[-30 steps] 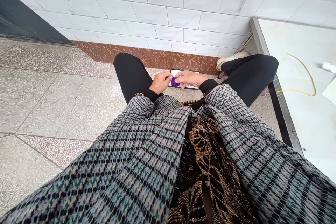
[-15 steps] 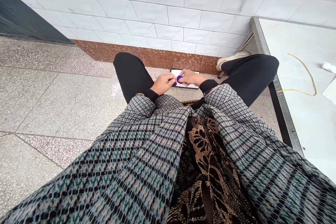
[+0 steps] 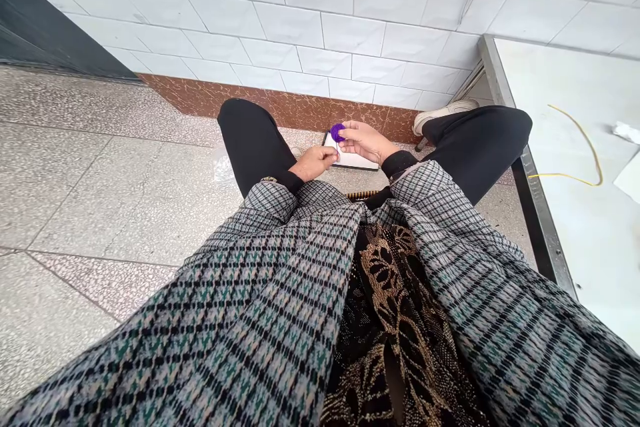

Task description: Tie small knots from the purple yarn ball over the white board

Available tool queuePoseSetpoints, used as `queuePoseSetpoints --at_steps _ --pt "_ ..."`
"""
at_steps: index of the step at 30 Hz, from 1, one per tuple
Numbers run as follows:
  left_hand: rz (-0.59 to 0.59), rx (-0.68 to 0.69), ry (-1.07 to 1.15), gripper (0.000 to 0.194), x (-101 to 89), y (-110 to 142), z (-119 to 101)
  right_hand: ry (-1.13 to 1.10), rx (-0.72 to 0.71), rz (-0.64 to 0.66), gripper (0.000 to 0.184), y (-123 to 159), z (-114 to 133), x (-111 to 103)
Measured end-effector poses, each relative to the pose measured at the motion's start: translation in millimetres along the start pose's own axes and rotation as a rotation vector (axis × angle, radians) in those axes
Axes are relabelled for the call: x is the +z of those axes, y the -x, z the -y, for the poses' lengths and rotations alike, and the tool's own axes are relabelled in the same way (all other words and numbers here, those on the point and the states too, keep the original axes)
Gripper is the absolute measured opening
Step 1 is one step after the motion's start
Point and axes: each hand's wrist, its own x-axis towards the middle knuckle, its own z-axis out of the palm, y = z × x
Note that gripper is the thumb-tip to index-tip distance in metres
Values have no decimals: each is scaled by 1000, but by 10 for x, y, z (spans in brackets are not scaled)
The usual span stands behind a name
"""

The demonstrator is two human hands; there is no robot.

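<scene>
My right hand (image 3: 367, 142) pinches a small, round purple yarn coil (image 3: 337, 133) at its edge, holding it up over the far left corner of a white tray or board with a dark rim (image 3: 367, 168). From the coil a thin purple strand (image 3: 337, 148) runs down to my left hand (image 3: 316, 162). My left fingertips are pressed together at the strand's lower end, just left of and nearer than the coil. Both hands are between my knees. What the white surface carries beneath my hands is partly hidden.
A pale-topped table with a metal edge (image 3: 543, 227) stands on the right, with a curved yellow strip (image 3: 594, 147) and a crumpled white piece (image 3: 626, 132) on it. A tiled wall (image 3: 335, 60) is close in front. Clear plastic (image 3: 224, 168) lies on the floor beside my left knee.
My right hand has lifted the purple coil away and slightly left, apart from my left hand. The purple by my left fingertips no longer shows; a thin strand now spans between the hands.
</scene>
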Motion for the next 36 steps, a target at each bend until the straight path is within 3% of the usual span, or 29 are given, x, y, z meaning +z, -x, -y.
queuePoseSetpoints --at_steps 2,5,8,11,17,20,23,26,28,30,32,36 --pt "120 42 -11 21 10 18 -36 108 -23 -111 22 -49 -28 -11" --pt "92 117 -59 21 -19 39 -91 402 2 -205 31 -123 -97 -44" --pt "-89 160 -101 20 -76 45 -114 577 93 -91 32 -148 -148 -70" --pt "-250 155 -130 18 -113 37 -101 550 178 76 25 -115 -154 -71" --pt "-315 72 -104 14 -94 4 -18 289 212 215 19 -19 -79 -50" --pt "-247 9 -61 18 -60 -2 4 138 143 164 18 -3 -36 -33" --pt "-71 40 -44 20 -18 8 -27 17 53 38 19 -12 -18 -14" --pt "103 89 -60 20 6 30 -97 76 21 -79 21 -44 -33 -10" --pt "130 119 -74 20 -2 43 -136 223 30 -152 25 -75 -62 -20" --pt "60 154 -94 21 -33 51 -154 387 61 -164 30 -106 -99 -39" --pt "-67 166 -119 21 -73 53 -152 491 109 -96 31 -127 -131 -58" --pt "-269 131 -155 17 -125 44 -124 486 173 75 24 -118 -147 -74"
